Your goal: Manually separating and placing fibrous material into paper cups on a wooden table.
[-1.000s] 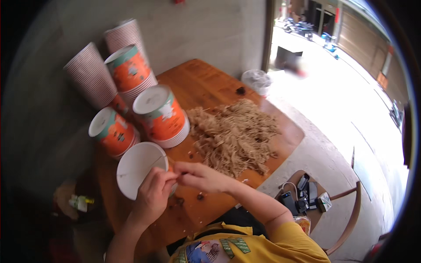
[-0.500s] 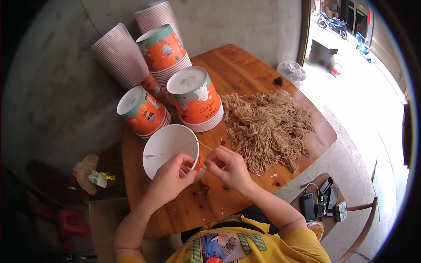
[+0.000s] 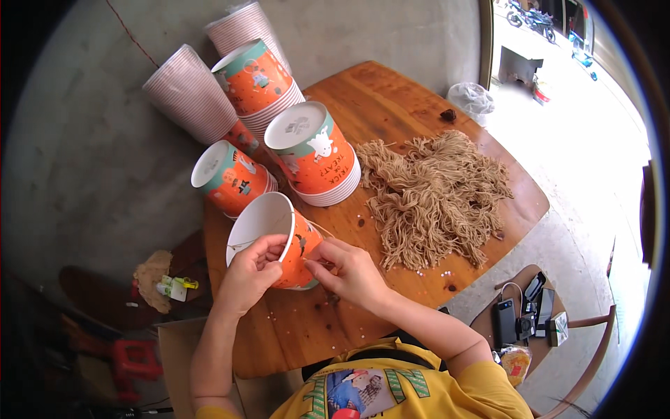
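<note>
A white-lined orange paper bucket (image 3: 301, 246) lies tipped on the table in front of me, its mouth turned up and to the left. A thin tan cord (image 3: 317, 228) runs across its mouth and out on the right side. At the near rim my left hand (image 3: 252, 274) is closed, fingers over the edge and thumb outside, gripping the bucket wall. My right hand (image 3: 350, 274) is held in a pinch beside the orange wall, thumb and forefinger together near the cord. What sits between those fingertips is too small to make out.
Upside-down orange bucket stacks (image 3: 324, 164) stand beyond, with plastic-wrapped bucket stacks (image 3: 190, 94) against the wall. A tan cord heap (image 3: 440, 199) covers the right of the wooden table (image 3: 370, 87). Phones (image 3: 505, 321) lie on a chair at right; a red stool (image 3: 136, 359) is at lower left.
The bucket has turned so more of its orange side shows and less of its inside. Both hands have shifted with it, staying at the near rim and the right side.
</note>
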A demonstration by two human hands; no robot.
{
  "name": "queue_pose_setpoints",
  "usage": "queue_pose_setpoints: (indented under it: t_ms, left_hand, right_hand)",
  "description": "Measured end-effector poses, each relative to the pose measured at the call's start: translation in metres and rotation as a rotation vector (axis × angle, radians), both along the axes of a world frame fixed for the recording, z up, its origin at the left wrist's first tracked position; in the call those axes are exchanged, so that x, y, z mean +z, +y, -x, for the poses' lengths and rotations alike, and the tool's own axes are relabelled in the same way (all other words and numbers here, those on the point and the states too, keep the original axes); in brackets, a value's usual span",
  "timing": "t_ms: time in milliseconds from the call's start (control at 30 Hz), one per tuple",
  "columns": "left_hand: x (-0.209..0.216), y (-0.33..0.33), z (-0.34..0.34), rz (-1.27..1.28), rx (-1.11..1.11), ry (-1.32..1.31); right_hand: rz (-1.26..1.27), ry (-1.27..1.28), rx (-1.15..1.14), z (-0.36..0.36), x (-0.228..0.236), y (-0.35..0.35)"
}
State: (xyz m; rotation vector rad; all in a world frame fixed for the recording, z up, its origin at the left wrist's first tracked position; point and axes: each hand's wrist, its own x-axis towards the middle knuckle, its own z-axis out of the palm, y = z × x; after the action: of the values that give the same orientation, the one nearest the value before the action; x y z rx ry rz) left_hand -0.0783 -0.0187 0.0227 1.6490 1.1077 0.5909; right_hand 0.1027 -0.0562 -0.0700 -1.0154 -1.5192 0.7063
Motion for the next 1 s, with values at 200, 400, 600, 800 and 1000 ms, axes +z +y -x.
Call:
queue_pose_setpoints:
  t_ms: [200, 400, 600, 800, 1000]
  left_hand:
    - [0.004, -0.009, 0.010, -0.113, -0.063, 0.194]
    - [-0.008, -0.023, 0.001, -0.255, -0.072, 0.278]
    - [-0.013, -0.019, 0.008, -0.319, -0.076, 0.319]
    - [-0.014, -0.018, 0.007, -0.255, -0.085, 0.297]
    - [-0.014, -0.017, 0.008, -0.227, -0.112, 0.308]
  right_hand:
    - [0.015, 0.035, -0.006, -0.003, 0.000, 0.006]
    - [0.016, -0.005, 0.018, 0.001, -0.003, 0.004]
    - [0.026, 0.027, 0.046, 0.005, -0.010, 0.007]
    - [-0.014, -0.053, 0.010, 0.005, -0.010, 0.009]
    - [0.026, -0.053, 0.022, 0.005, -0.009, 0.010]
